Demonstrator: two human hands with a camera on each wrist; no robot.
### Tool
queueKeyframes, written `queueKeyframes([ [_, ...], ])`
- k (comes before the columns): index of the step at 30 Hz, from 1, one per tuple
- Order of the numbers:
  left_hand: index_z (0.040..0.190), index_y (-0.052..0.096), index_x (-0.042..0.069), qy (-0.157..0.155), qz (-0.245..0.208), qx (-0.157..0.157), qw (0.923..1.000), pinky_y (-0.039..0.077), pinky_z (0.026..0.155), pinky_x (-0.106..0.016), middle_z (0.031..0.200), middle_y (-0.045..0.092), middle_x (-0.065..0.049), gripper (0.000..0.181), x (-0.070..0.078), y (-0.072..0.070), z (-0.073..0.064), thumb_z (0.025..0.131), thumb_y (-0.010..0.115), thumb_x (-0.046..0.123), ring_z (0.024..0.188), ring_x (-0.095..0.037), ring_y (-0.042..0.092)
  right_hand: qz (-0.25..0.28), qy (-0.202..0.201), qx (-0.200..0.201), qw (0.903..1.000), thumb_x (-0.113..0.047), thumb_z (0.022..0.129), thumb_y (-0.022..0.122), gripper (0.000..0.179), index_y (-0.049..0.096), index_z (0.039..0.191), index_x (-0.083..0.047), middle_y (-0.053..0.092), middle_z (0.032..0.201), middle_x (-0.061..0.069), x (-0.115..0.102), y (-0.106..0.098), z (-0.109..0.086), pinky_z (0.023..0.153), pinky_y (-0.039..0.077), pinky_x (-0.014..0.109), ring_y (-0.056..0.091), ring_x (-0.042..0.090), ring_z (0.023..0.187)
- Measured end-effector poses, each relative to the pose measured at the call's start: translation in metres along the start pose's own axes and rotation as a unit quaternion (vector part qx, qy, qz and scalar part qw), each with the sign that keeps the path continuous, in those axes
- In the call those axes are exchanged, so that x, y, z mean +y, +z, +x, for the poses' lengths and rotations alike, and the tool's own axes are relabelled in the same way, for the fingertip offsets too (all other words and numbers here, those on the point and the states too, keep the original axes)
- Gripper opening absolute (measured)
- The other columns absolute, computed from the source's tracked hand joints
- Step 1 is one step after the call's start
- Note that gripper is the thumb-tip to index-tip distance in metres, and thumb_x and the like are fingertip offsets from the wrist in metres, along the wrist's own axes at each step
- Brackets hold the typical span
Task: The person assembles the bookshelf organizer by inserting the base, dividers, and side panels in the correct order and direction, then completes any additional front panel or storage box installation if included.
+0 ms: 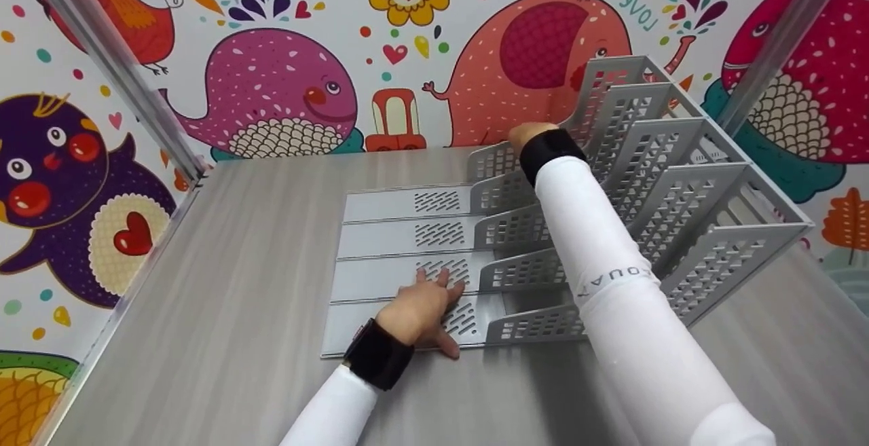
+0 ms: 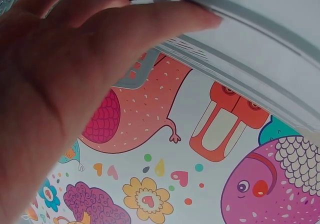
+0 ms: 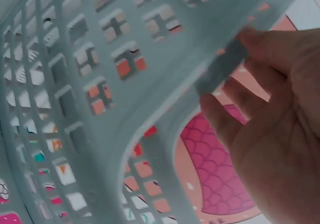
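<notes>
A grey plastic file rack point(image 1: 719, 229) stands on the table at the right, with several tall perforated dividers side by side. Its flat slotted base strips point(image 1: 380, 237) extend to the left. My left hand point(image 1: 422, 310) rests on the nearer strips with its fingers spread, the thumb by the front edge. In the left wrist view, that hand point(image 2: 65, 79) lies along the panel's edge. At the far end, my right hand point(image 1: 533, 135) is partly hidden by its wristband. In the right wrist view, the fingers of the right hand point(image 3: 280, 109) pinch the edge of a divider point(image 3: 150, 79).
The rack stands on a wood-grain table point(image 1: 224, 283). Behind it rises a wall point(image 1: 461, 39) printed with cartoon animals, close to the rack's far side. Metal posts point(image 1: 129, 59) stand at the left and right corners. My right forearm point(image 1: 611, 276) crosses over the low divider fronts.
</notes>
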State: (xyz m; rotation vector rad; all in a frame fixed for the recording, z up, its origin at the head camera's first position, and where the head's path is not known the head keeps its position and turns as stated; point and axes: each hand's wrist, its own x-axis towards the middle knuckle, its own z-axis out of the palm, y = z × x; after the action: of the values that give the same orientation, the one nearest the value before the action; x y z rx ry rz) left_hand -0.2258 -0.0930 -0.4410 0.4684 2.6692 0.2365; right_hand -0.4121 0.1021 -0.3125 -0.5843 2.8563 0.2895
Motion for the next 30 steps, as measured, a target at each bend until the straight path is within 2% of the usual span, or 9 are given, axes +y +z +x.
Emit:
queueKeyframes([
  [7,0.157,0.035,0.021,-0.004,0.015,-0.005,0.9999,0.039,0.113,-0.063,0.166,0.024,-0.016,0.111,-0.0003,-0.0026,0.0005,0.066,0.091,0.046,0.152,-0.048,0.019,0.004,0.017,-0.015,0.9997,0.009,0.088,0.053,0.025,0.07,0.105,0.003,0.069,0.103,0.022,-0.0009,-0.0005,-0.0023,0.095,0.056,0.049,0.064,0.035,0.1],
  [13,0.157,0.035,0.02,0.0,0.003,0.003,1.0,0.037,0.113,-0.065,0.166,0.024,-0.017,0.111,-0.0018,-0.0011,-0.0007,0.064,0.092,0.045,0.151,-0.051,0.018,-0.01,0.003,-0.012,0.9999,0.011,0.085,0.054,0.02,0.069,0.094,0.001,0.066,0.086,0.016,-0.0005,0.0014,-0.0019,0.088,0.058,0.044,0.06,0.028,0.085],
  [16,0.157,0.035,0.02,0.001,-0.002,0.004,1.0,0.036,0.113,-0.065,0.166,0.024,-0.017,0.111,-0.0022,-0.0007,-0.0005,0.064,0.092,0.044,0.151,-0.051,0.018,-0.008,0.004,-0.018,0.9998,0.012,0.085,0.052,0.021,0.069,0.094,0.002,0.067,0.09,0.018,-0.0007,0.0012,-0.0013,0.089,0.057,0.044,0.062,0.03,0.089],
  [19,0.157,0.035,0.02,-0.001,0.001,0.005,1.0,0.036,0.113,-0.065,0.166,0.024,-0.017,0.111,-0.0019,-0.0013,-0.0002,0.064,0.092,0.045,0.15,-0.051,0.019,0.005,0.01,-0.018,0.9998,0.011,0.087,0.051,0.024,0.069,0.1,0.004,0.069,0.107,0.024,-0.0013,0.0,-0.0002,0.095,0.056,0.048,0.064,0.037,0.103],
  [21,0.157,0.035,0.021,-0.003,0.004,0.004,1.0,0.036,0.113,-0.065,0.166,0.024,-0.016,0.111,-0.0016,-0.0017,0.0001,0.065,0.091,0.045,0.151,-0.051,0.019,0.005,0.008,-0.017,0.9998,0.01,0.087,0.051,0.026,0.071,0.103,0.004,0.069,0.111,0.024,-0.0014,-0.0006,-0.0003,0.096,0.056,0.048,0.064,0.037,0.106],
  [27,0.157,0.035,0.021,0.0,0.011,0.005,0.9999,0.038,0.113,-0.064,0.166,0.024,-0.016,0.111,-0.0013,-0.0016,0.0009,0.064,0.091,0.046,0.15,-0.051,0.02,-0.036,-0.007,-0.007,0.9993,0.011,0.084,0.059,0.022,0.072,0.099,0.001,0.071,0.092,0.018,-0.0015,0.0001,-0.0064,0.088,0.059,0.041,0.064,0.028,0.088],
  [30,0.156,0.037,0.02,0.005,0.012,0.009,0.9999,0.039,0.111,-0.065,0.165,0.025,-0.017,0.11,-0.0014,-0.0009,0.0011,0.065,0.092,0.045,0.149,-0.052,0.022,-0.041,-0.01,-0.006,0.9991,0.011,0.084,0.06,0.022,0.072,0.1,0.002,0.071,0.094,0.019,-0.0014,0.0015,-0.0057,0.091,0.059,0.041,0.066,0.03,0.091],
])
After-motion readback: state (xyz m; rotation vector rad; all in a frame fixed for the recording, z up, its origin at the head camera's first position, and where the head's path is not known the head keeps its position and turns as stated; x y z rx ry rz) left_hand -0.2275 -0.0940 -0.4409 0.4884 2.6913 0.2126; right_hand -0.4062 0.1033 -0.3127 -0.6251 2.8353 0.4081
